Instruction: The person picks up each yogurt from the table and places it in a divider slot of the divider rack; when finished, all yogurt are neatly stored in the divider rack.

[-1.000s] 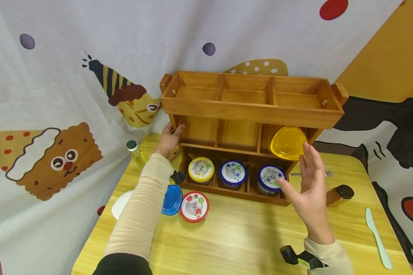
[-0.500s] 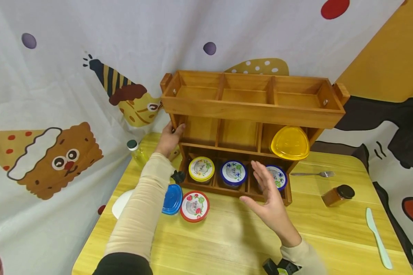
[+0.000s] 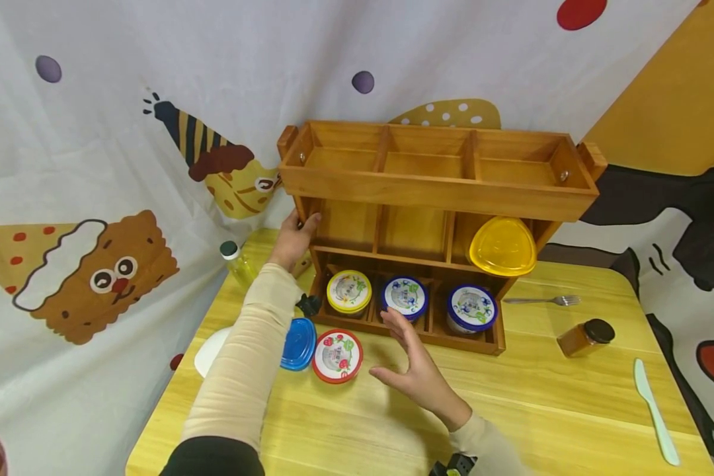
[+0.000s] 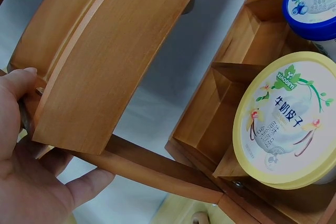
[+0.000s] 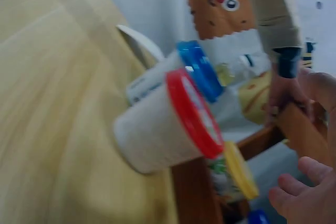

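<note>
My left hand [image 3: 291, 241] grips the left upright of a tiered wooden rack [image 3: 440, 188], with the thumb at the front. In the left wrist view its fingers wrap the rack's side. My right hand [image 3: 419, 377] hovers above the table, fingers spread and holding nothing, to the right of a red-lidded cup [image 3: 337, 357]. That cup stands on the table in front of the rack. The rack's bottom tier bears a yellow-lidded cup [image 3: 348, 293] and two blue-lidded cups, one in the middle [image 3: 404, 296] and one at the right [image 3: 472, 309].
A yellow triangular container [image 3: 502, 246] sits in the middle tier's right compartment. A blue-lidded tub [image 3: 298, 344], partly behind my left arm, and a green-capped bottle [image 3: 236, 262] stand at left. At right lie a fork [image 3: 547, 301], a black-capped jar [image 3: 586, 338] and a pale green knife [image 3: 656, 411].
My right hand has moved left and toward me, from beside the yellow container, past the blue-lidded cups, to near the red-lidded cup. My left hand keeps its place on the rack.
</note>
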Action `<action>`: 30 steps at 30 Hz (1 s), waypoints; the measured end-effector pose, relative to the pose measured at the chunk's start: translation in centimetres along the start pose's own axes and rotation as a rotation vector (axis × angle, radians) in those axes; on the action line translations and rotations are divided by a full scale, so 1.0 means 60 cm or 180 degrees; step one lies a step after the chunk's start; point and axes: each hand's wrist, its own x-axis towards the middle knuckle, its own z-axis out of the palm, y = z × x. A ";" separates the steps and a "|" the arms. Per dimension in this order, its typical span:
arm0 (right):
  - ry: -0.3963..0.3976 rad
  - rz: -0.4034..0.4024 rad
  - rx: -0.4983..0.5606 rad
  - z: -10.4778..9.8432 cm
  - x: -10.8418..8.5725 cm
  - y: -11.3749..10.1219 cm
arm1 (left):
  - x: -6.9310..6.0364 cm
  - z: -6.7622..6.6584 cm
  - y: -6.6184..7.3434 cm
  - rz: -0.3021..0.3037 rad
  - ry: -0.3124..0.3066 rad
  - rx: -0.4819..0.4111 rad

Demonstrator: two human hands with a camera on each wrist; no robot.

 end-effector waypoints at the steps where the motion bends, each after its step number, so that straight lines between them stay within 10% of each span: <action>1: -0.0039 0.0017 0.0011 0.005 0.001 -0.002 | -0.006 0.000 0.008 -0.0021 -0.0016 -0.0006; 4: -0.0153 0.0112 0.0054 0.023 0.003 0.012 | -0.020 0.001 0.029 -0.0092 -0.0055 -0.0015; 12: -0.0475 0.0476 0.0300 0.065 0.004 0.083 | 0.010 -0.001 -0.012 -0.0101 -0.0011 -0.0008; 30: -0.0676 0.0815 0.0089 0.096 0.004 0.124 | 0.007 0.001 -0.013 -0.0053 0.0018 0.0048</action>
